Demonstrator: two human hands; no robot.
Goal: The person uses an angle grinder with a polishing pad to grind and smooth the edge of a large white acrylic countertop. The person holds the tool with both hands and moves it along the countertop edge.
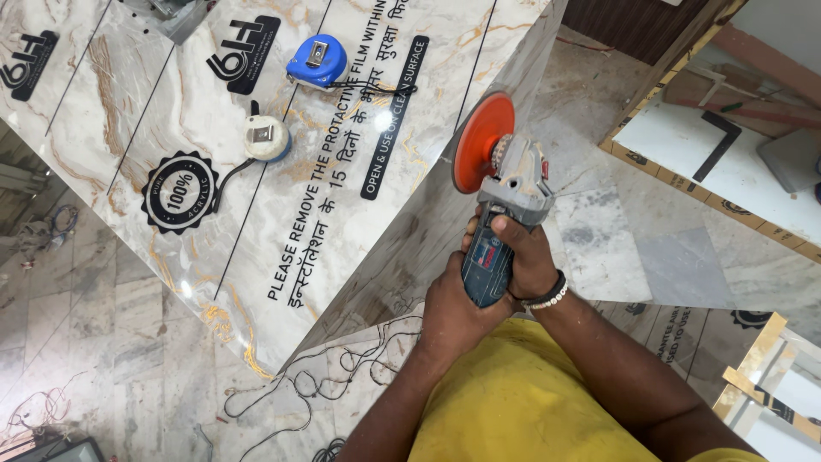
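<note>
Both my hands grip a blue and grey angle grinder with an orange disc. My left hand wraps the rear of its blue body from below. My right hand, with a beaded bracelet at the wrist, clasps the body nearer the grey head. The disc stands upright beside the edge of a large glossy marble-pattern panel covered with printed protective film.
A blue tape measure and a white and blue tape measure lie on the panel. Thin black cables trail over the floor below. A white board with a black square lies at the right, wood offcuts at the lower right.
</note>
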